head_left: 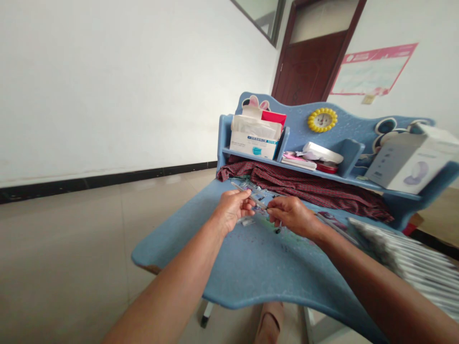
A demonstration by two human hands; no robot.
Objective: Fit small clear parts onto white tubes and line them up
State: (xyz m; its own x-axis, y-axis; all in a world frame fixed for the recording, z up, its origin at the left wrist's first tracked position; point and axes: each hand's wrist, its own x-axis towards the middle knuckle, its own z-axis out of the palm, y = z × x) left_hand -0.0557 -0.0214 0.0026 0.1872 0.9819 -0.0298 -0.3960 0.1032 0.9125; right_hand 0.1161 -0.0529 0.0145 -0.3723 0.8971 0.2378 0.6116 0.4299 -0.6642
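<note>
Over the blue desk [272, 267], a thin, pale, see-through pen [258, 202] slants between my two hands. My left hand [232, 210] is closed around its upper-left part, thumb and fingers pinching it. At the other end, the fingertips of my right hand [292, 215] pinch a small dark part, partly hidden. Beneath and behind the hands lie several small clear and black pieces, too small to make out well. A pale, clear piece [246, 221] rests on the desk just under my left hand.
Folded red-and-black checked cloth [308, 188] lies along the desk's back. The shelf above holds a mask box [254, 141], papers, a red tin [327, 167] and a white box [412, 160]. A blurred bundle of pale, thin sticks [426, 265] is at the right.
</note>
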